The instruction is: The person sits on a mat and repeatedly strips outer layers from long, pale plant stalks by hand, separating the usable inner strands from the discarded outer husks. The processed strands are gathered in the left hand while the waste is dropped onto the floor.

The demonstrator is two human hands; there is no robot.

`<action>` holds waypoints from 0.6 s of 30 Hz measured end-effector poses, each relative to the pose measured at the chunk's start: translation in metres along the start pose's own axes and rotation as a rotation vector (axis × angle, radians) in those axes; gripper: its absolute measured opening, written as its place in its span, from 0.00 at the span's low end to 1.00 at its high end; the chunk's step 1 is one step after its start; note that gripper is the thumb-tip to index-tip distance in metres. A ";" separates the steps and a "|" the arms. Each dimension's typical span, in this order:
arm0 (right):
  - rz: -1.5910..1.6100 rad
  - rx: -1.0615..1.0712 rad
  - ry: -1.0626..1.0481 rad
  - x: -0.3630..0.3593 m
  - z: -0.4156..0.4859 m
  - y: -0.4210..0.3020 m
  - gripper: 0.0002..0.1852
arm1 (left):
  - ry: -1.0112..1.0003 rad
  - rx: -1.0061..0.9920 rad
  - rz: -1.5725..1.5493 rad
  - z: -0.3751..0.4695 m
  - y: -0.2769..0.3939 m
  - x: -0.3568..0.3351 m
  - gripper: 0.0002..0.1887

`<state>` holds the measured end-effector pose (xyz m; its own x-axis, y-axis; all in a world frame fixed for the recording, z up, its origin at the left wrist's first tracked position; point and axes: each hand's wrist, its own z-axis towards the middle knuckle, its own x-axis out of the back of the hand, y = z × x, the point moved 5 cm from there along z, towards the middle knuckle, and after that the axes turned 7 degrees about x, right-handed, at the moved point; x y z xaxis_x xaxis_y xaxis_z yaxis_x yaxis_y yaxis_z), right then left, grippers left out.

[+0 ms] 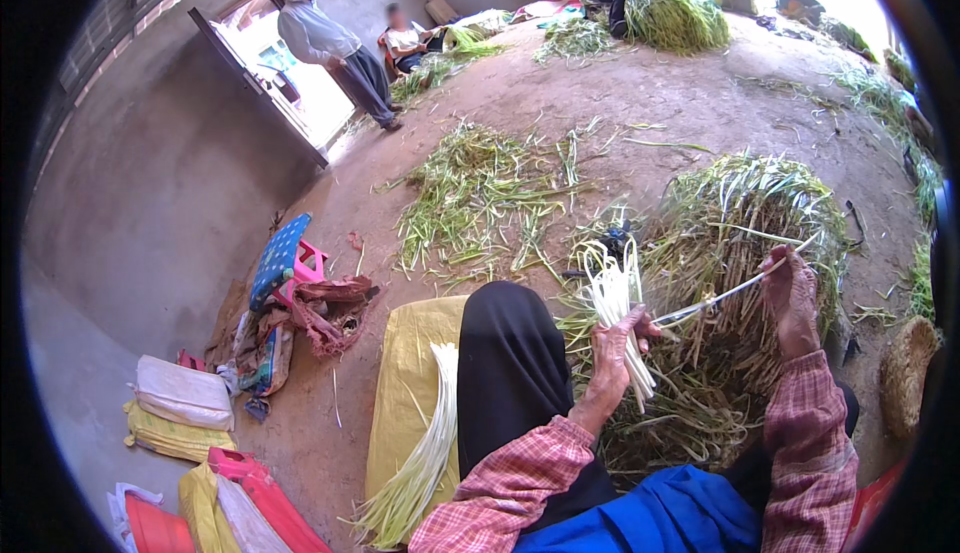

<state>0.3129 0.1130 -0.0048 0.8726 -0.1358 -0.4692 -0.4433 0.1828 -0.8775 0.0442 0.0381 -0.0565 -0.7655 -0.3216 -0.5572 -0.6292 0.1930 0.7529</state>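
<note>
My left hand (616, 350) grips a bundle of white plant stalks (613, 283), its upper ends curling over. Between finger and thumb, my right hand (793, 301) pinches one long pale stalk (739, 288), which slants down toward the fingers of my left hand. Behind and below both hands rises a big heap of green-topped, brown-stemmed plants (739, 253). Left of my black-trousered knee, a sheaf of whitish stalks (424, 448) with yellow-green ends lies on a yellow woven sheet (405, 335). A blue cloth (660, 515) covers my lap.
Loose green leaves (480, 193) litter the earth floor ahead. A pink stool (304, 268) with a blue cushion, folded sacks (184, 395) and a rolled straw object (907, 373) lie around me. A person (322, 35) stands by the open door (255, 80); several others sit farther back near plant heaps.
</note>
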 end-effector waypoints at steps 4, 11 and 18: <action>-0.064 -0.041 0.024 0.003 -0.003 0.001 0.14 | 0.099 -0.069 0.126 -0.005 0.016 0.004 0.10; -0.083 -0.180 -0.243 -0.047 -0.036 0.011 0.15 | -0.027 -0.175 0.286 -0.011 0.020 -0.019 0.10; -0.078 -0.294 -0.304 -0.062 -0.048 0.032 0.14 | -0.284 0.088 0.377 -0.022 -0.011 -0.043 0.09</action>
<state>0.2344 0.0805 -0.0086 0.9071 0.1630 -0.3881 -0.3747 -0.1077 -0.9209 0.0871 0.0295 -0.0329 -0.9413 0.0493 -0.3339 -0.3004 0.3292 0.8952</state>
